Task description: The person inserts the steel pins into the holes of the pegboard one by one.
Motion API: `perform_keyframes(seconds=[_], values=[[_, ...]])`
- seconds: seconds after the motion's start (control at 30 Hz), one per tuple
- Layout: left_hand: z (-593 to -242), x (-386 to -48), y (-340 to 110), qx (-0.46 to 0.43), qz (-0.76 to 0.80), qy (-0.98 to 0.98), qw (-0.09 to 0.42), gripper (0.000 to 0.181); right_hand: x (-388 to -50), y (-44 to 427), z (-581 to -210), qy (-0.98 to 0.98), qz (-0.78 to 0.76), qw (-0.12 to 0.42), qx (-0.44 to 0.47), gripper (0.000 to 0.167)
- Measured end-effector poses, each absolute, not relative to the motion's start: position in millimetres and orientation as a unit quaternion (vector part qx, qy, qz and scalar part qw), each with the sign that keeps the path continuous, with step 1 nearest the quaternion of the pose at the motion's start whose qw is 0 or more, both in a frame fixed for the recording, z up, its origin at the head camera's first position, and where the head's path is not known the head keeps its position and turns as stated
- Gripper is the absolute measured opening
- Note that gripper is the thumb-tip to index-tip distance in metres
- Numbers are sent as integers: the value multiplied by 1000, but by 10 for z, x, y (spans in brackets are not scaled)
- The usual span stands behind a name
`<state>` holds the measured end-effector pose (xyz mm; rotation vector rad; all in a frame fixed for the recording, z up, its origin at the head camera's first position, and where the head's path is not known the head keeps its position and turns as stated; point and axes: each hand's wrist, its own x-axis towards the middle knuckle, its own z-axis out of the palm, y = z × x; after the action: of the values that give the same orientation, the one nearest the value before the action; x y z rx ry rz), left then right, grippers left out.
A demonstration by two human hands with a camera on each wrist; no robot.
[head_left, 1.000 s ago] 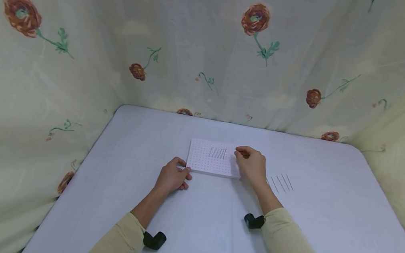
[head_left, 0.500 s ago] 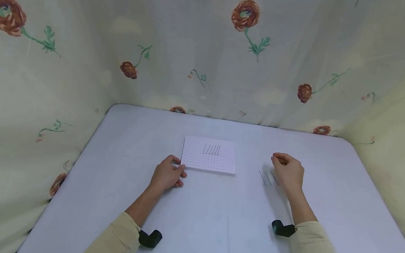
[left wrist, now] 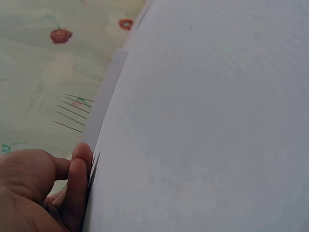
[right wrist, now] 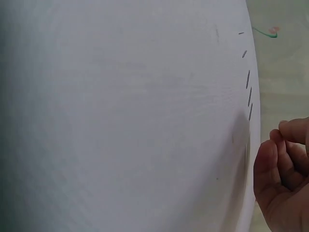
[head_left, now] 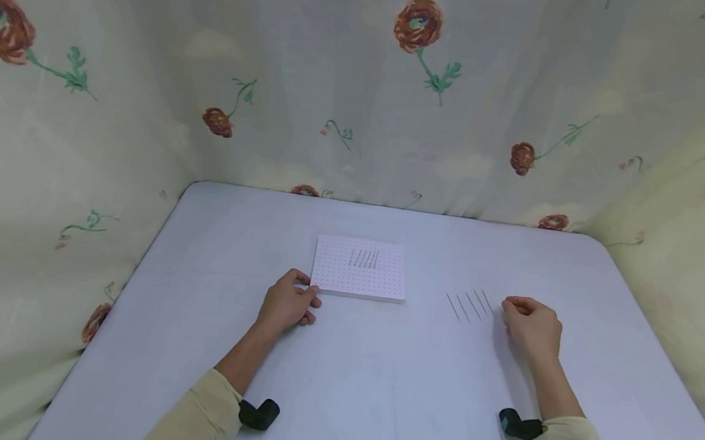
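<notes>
A white board dotted with small holes [head_left: 359, 285] lies on the table, and several thin dark metal pins [head_left: 364, 259] stand upright in it in a row. My left hand [head_left: 285, 303] holds its near left corner between thumb and index finger; the left wrist view shows those fingertips against the board's edge [left wrist: 107, 96]. Several more loose pins [head_left: 467, 305] lie slanted, side by side, on the cloth right of the board. Just right of them hovers my right hand [head_left: 533, 327], fingers loosely bent, with nothing visible between the fingertips in the right wrist view.
A white cloth covers the table [head_left: 338, 379]. A curtain with a flower print [head_left: 363, 95] hangs behind and at both sides. Each wrist carries a black camera mount, one at the left sleeve [head_left: 258, 414] and one at the right sleeve [head_left: 520, 425].
My right hand has moved from the board's right edge rightward, across the loose pins, to their right side. My left hand stays at the board's corner. The head view has shifted slightly.
</notes>
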<state>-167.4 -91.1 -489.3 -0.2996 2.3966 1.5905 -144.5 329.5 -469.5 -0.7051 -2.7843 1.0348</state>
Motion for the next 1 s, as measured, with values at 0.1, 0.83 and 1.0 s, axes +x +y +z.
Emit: perform_keyframes(seconds=[0.1,0.83,1.0], values=[[-4888,-1675,-921,-103,549,820,125,29,-1411,3306,-4699,-915,333,30,-226,41],[-4901,-1663,-906,-104,547,822,121,28,-1432,3221,-4699,-949,247,-25,-194,37],[-4898,-1674,-902,-103,548,822,118,28,-1481,3213,-4676,-956,227,-22,-185,34]])
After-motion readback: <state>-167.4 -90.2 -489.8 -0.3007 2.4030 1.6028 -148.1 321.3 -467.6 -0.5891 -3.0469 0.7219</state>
